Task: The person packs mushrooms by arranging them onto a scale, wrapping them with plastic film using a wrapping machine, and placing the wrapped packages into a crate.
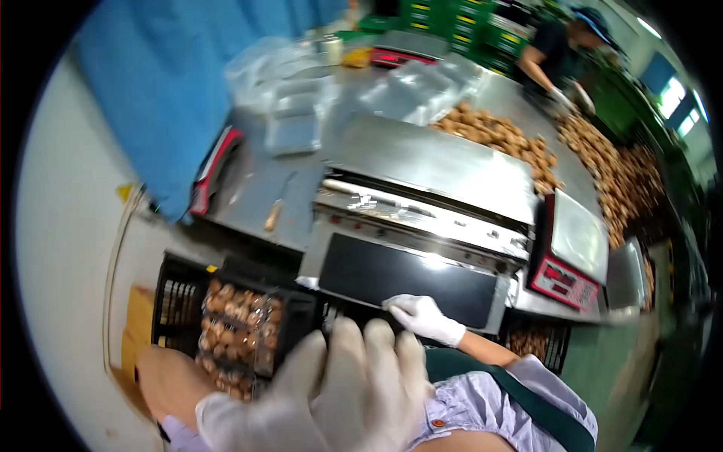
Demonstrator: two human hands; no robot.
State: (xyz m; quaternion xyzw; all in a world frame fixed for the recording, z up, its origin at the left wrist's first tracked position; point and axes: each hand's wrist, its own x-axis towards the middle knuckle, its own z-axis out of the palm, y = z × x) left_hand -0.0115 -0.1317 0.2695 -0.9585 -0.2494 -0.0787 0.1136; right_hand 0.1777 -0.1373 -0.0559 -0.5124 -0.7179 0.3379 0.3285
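Note:
My left hand (331,399), in a white glove, is raised close to the camera at the bottom centre, blurred, its fingers spread and nothing seen in them. My right hand (425,318), gloved too, rests at the front edge of the wrapping machine (407,275), beside its black plate. Its fingers are bent together at that edge, and whatever may be under them is hidden. Below and left of the machine, packed trays of mushrooms (237,328) lie in a black crate (178,301), partly behind my left hand and forearm.
Red scales (566,282) (215,172) flank the machine. Clear empty trays (294,113), a knife (274,215) and loose mushrooms (497,135) lie on the metal table (260,192). At the back right, a co-worker (561,56) in a dark top reaches toward the mushroom pile. Green crates (452,22) stand behind.

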